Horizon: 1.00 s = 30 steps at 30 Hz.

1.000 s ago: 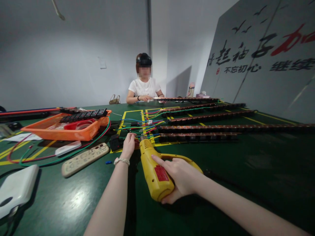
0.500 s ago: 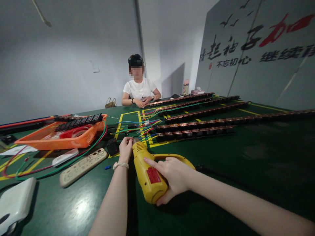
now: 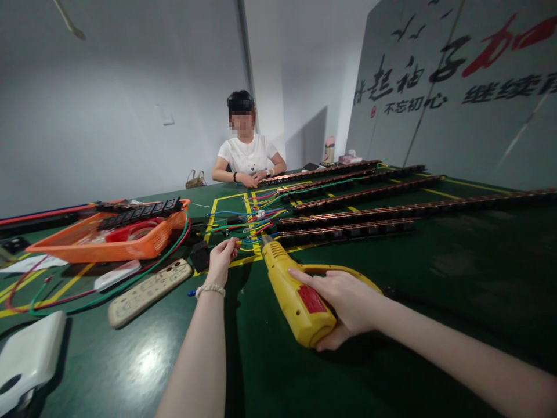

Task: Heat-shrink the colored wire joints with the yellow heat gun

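Note:
My right hand (image 3: 348, 302) is wrapped round a yellow heat gun (image 3: 289, 293) with a red label. The gun's metal nozzle points away from me, close to the coloured wires (image 3: 249, 249) at the end of the nearest black strip (image 3: 348, 231) with copper lines. To the left of the nozzle, my left hand (image 3: 221, 262) is closed in a pinch at the wire ends. Its fingertips partly hide what they grip. A black block (image 3: 201, 255) sits just beside that hand, and a small blue piece (image 3: 191, 293) lies by the wrist.
An orange basket (image 3: 100, 255) with parts and tape stands at the left. Near it lie a beige power strip (image 3: 150, 293), loose red and green wires, and a white device (image 3: 32, 360). Several long strips stretch rightward. A person (image 3: 248, 154) sits across the green table.
The heat gun in my right hand has moved right and slightly forward, away from my left fingers. My left hand has shifted slightly, and coloured wire ends now show at its fingertips.

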Tool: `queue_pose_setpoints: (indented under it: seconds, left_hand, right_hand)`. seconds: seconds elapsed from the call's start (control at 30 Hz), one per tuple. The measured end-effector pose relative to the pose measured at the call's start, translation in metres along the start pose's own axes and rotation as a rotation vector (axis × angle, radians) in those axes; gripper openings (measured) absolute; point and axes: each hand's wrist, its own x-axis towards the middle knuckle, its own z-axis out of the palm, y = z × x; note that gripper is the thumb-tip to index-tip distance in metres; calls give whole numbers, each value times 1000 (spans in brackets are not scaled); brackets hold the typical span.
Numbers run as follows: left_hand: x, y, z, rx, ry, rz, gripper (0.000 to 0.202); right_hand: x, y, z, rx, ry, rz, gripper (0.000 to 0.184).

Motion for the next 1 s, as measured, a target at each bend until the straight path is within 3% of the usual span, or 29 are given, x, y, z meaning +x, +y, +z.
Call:
queue_pose_setpoints:
  seconds: [0.17, 0.63, 1.0]
  left_hand:
    - [0, 0, 1, -42, -15, 8, 55]
    - [-1, -4, 4, 147, -71, 74, 50]
    - [3, -8, 3, 150, -46, 99, 51]
  right_hand:
    - [-6, 1, -1, -2, 6, 44, 122]
    - [-5, 2, 2, -6, 10, 17, 121]
    - [22, -20, 6, -26, -16, -58, 120]
